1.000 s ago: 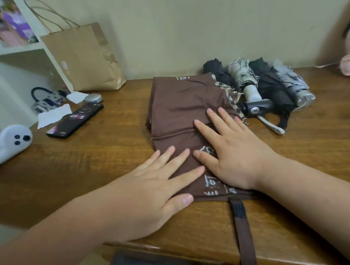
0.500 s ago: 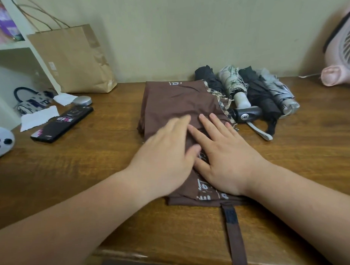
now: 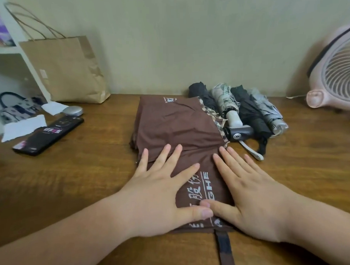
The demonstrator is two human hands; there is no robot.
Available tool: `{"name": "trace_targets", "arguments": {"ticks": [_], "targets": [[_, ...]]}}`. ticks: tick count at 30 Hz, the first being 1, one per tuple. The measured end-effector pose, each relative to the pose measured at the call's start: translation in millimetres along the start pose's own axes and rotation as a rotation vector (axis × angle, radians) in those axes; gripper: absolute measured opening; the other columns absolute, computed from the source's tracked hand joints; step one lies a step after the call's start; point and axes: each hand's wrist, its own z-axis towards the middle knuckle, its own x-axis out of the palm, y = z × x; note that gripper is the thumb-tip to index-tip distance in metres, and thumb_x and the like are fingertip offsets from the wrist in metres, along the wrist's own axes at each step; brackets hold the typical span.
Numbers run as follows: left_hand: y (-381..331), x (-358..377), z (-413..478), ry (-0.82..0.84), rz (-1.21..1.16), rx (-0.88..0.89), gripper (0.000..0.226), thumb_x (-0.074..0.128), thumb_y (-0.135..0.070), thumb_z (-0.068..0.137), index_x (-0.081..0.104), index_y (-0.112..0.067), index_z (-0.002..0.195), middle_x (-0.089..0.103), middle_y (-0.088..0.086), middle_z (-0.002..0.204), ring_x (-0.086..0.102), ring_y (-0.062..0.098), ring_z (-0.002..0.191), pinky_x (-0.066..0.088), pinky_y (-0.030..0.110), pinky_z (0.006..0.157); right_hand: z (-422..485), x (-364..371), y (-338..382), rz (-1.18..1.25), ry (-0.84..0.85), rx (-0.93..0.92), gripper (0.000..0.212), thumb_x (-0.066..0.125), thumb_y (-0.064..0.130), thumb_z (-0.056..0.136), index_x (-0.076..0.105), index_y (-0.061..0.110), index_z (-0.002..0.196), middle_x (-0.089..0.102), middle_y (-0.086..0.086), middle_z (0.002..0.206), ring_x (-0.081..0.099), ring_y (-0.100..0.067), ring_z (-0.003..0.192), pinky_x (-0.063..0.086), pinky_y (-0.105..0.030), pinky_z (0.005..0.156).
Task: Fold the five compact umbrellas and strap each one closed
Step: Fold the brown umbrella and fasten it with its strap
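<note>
On the bench before me the brown umbrella lies flattened, its strap trailing over the near edge. My left hand and right hand press flat on its near half, fingers straight, gripping nothing. The cloth looks thin, soft and slippery, likely to spring from its pleats, with stiff ribs inside. I'd take the long edges to roll it, then catch the strap. Four rolled umbrellas sit just beside it.

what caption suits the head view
Left hand and right hand press the brown umbrella on the table beside four rolled umbrellas.
</note>
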Motion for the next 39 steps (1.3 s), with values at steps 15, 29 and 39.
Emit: {"name": "trace_targets", "arguments": {"ticks": [15,29,39], "targets": [[-0.1,-1.1,-4.2,-0.04,-0.092,0.012,0.094,0.023,-0.101,0.073,-0.011,-0.062,0.152,-0.043,-0.013,0.158,-0.05,0.008,0.139,-0.026,0.055,0.118,113.6,-107.4,-6.4,1.034,-0.55,0.311,0.045,0.069,0.022,0.087,0.058,0.014,0.13,0.074,-0.004,0.09,0.067,-0.015,0.07,0.054,-0.028,0.067],[1.6,-1.2,-5.0,-0.085,-0.114,0.028,0.1,0.024,-0.102,0.07,-0.004,-0.056,0.155,-0.035,-0.007,0.163,-0.046,0.015,0.143,-0.025,0.057,0.118,46.8,-96.5,33.4,1.24,-0.801,0.144,0.023,0.075,0.01,0.089,0.071,0.023,0.107,0.066,0.007,0.069,0.055,-0.003,0.051,0.042,-0.011,0.05],[-2.0,-6.7,-11.9,-0.122,-0.093,0.034,0.088,0.028,-0.099,0.073,0.016,-0.056,0.149,0.031,-0.015,0.163,0.02,0.017,0.152,0.011,0.047,0.125,-13.2,-13.0,26.3,1.732,-0.335,0.026,0.05,0.069,-0.017,0.08,0.07,0.021,0.112,0.062,-0.021,0.084,0.059,-0.036,0.085,0.047,-0.055,0.095]]}}
